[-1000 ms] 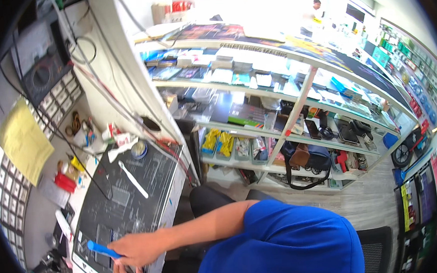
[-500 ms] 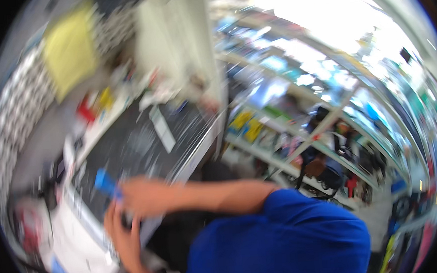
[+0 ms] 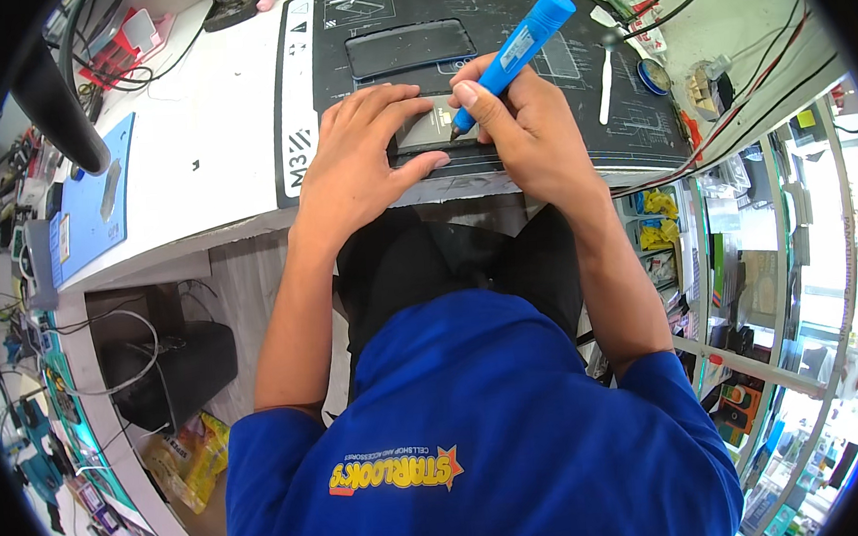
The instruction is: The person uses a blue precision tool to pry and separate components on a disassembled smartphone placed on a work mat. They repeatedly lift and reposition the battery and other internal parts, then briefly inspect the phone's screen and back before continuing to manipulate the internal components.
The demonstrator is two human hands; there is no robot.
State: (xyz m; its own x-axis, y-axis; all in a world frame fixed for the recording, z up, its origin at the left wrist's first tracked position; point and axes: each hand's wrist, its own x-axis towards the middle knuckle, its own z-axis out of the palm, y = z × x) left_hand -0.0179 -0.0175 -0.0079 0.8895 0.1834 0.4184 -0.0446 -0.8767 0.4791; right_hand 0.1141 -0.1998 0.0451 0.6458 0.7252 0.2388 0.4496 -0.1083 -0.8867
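My right hand [image 3: 528,124] is closed around a thick blue marker [image 3: 519,56], held slanting. Its dark tip meets the face of a flat grey rectangular piece [image 3: 426,131] that resembles a phone battery, with small pale printing on it. Spread flat, my left hand [image 3: 363,154] rests on the left part of that piece, its fingers over the far edge and its thumb along the near side. The piece lies on a black printed work mat [image 3: 557,113]; my fingers cover parts of it. Just beyond it is a black phone panel [image 3: 411,48] with a thin rim.
A white flat tool [image 3: 605,85] and a small round tin [image 3: 653,76] lie at the mat's right. Cables [image 3: 761,81] run along the right edge. A blue pad [image 3: 101,200] and a red stand [image 3: 131,45] are on the left. Glass shelves [image 3: 772,247] stand to the right.
The view has swung round and steadied over the mat. Earlier my hands were together at the blue marker; now they are apart, the marker tip on the grey piece and my left hand flat.
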